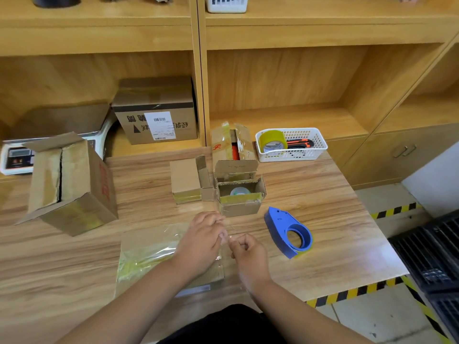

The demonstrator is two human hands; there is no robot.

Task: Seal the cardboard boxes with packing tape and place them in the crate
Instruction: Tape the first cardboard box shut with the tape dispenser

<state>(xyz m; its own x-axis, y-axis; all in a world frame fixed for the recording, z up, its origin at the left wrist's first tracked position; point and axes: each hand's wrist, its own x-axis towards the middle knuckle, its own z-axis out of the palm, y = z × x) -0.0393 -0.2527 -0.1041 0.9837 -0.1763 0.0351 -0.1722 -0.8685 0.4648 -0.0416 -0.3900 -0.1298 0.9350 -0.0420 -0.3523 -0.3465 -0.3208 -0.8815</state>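
Observation:
A flat cardboard box (pixel 149 247), covered with shiny clear and yellowish tape, lies on the wooden table (pixel 323 219) in front of me. My left hand (pixel 201 239) rests on its right end with fingers curled, pinching a strip of clear tape. My right hand (pixel 248 249) pinches the same strip just to the right. A blue tape dispenser (pixel 289 232) lies on the table to the right of my hands. Behind them stand a small open box (pixel 239 194) with a tape roll inside and a small closed box (pixel 186 181).
A large open carton (pixel 72 182) lies tilted at the left. An opened taped box (pixel 232 142) and a white basket (pixel 293 145) holding a yellow tape roll and a cutter stand at the back. A black crate (pixel 432 252) sits on the floor at the right.

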